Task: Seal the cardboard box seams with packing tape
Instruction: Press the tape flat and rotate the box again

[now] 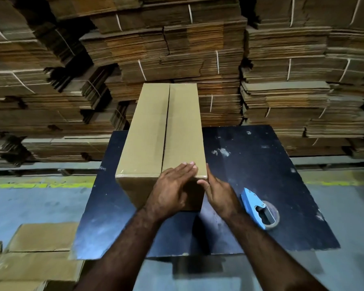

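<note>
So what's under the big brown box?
The cardboard box stands on a dark tabletop, with its far end sticking out past the table's back edge. The part of the table right beneath the box is covered, so anything there can't be seen.

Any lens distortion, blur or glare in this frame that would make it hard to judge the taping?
Head view: wide-angle bowing curves the cardboard stacks and floor edges; the dark table shows dull sheen, no harsh glare; clear tape glints faintly on the box's near edge; left hand, right hand and tape dispenser are reasonably sharp; the corners are dim and soft.
</note>
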Tool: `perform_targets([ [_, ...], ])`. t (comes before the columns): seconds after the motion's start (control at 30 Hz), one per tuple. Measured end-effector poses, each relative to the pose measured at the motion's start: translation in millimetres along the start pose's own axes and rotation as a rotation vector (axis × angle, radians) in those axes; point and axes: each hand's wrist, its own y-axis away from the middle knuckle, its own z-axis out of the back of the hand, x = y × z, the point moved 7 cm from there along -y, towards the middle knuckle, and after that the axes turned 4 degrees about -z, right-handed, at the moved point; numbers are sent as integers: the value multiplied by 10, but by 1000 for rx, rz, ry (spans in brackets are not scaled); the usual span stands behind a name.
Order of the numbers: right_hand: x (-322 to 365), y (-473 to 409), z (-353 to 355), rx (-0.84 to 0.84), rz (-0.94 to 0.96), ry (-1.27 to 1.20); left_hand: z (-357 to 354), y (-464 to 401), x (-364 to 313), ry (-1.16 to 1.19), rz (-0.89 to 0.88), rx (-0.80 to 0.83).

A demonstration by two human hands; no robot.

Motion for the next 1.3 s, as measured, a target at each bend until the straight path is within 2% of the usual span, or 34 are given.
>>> perform_targets([
  [0.1,-170,-62,36,140,72,159,36,0,7,18,-24,17],
  [0.17,-321,16,68,140,12,101,57,6,-6,53,-37,27],
  [0.2,-324,91,104,77,-66,-43,74,8,0,75,-35,30],
  [0.27,-102,251,107,-53,-231,-543,96,10,14,100,-43,37],
  [0.33,215,307,-30,-115,-350,-925,100,16,15,99,-65,36],
  [0.47,353,47,-338,-211,-483,-1204,55,18,39,94,-74,49],
  [0.57,-52,-242,-502,-207,-559,-1288,92,-6,22,109,-93,91],
  [0.63,117,-246,-264,-194,-562,-1022,158,-4,20,164,-119,117],
  [0.7,441,-186,22,-291,-401,-552,238,93,100,200,-124,102],
  [0.8,890,13,119,-427,-64,23,405,346,478,-26,-109,-95],
  [0.9,1067,29,-105,-391,130,376,530,531,867,-272,-82,-170],
  [1.03,1257,-141,-387,-283,240,609,540,567,1102,-413,-163,-174],
  [1.3,951,-160,-319,-243,292,748,584,700,1283,-361,-289,-220],
])
